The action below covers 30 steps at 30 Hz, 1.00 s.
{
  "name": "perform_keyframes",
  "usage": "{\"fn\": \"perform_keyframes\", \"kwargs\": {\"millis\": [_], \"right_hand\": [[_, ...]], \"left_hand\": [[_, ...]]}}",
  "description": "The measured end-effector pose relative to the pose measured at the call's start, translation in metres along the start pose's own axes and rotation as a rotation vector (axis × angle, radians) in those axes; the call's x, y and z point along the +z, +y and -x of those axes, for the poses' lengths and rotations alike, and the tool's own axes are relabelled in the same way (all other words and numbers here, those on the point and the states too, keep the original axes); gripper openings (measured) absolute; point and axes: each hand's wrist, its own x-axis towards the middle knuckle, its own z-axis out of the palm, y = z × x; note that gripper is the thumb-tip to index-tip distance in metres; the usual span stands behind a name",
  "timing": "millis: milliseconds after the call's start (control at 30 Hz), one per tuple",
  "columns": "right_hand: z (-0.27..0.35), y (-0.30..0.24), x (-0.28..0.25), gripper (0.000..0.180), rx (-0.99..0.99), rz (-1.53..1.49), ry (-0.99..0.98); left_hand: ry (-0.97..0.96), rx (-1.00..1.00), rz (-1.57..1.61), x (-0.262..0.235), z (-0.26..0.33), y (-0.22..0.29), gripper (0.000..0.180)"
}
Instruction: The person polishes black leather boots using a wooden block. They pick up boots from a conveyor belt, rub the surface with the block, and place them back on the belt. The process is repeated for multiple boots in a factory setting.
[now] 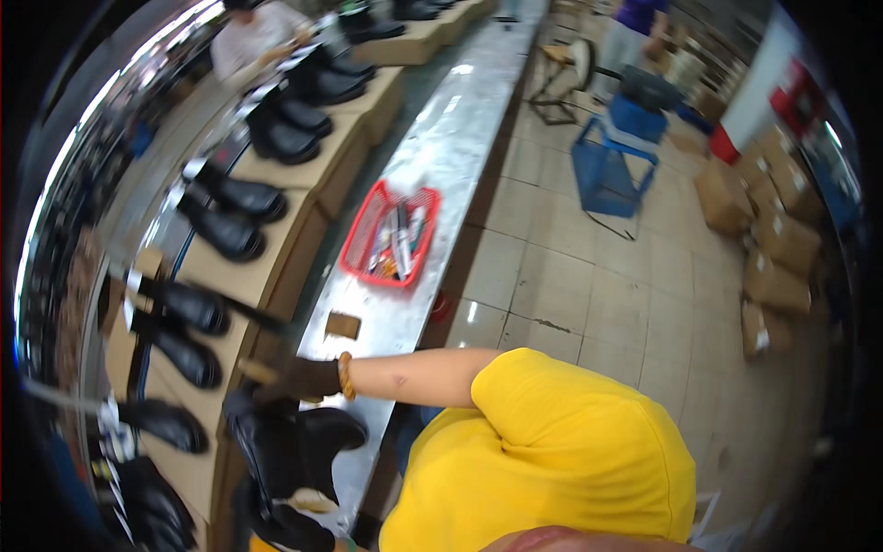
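My right hand (pixel 308 378), in a dark brown glove with a beaded bracelet at the wrist, is closed around a tool with a tan, wood-like handle (pixel 258 371). The tool's working end is blurred, so its kind is unclear. Just below that hand is a black ankle boot (pixel 276 451), tilted, with a pale lining showing at its opening. My left hand (pixel 280 526), also dark-gloved and partly cut off by the lower edge, grips the boot near this opening. A blurred dark strip (pixel 241 311) lies above the right hand.
Black boots (pixel 225 230) stand in pairs on a cardboard-covered line (pixel 299 244) to the left. A red basket (pixel 379 276) of small items and a brown piece (pixel 342 325) lie on the metal bench (pixel 460 120). A blue stool (pixel 602 175) and cartons (pixel 782 244) stand right. Two people are farther off.
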Motion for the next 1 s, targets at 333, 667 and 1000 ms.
{"fn": "perform_keyframes", "kwargs": {"millis": [333, 667, 1000], "right_hand": [[0.022, -0.028, 0.002, 0.059, 0.042, -0.117, -0.039], [-0.014, 0.006, 0.023, 0.062, -0.109, 0.200, -0.053], [-0.024, 0.078, -0.012, 0.047, -0.082, -0.323, 0.135]], "left_hand": [[-0.293, 0.058, 0.187, 0.077, -0.041, -0.017, 0.027], [-0.493, -0.080, 0.285, 0.108, -0.064, -0.037, 0.021], [-0.533, -0.551, 0.522, 0.068, -0.071, -0.121, 0.016]]}}
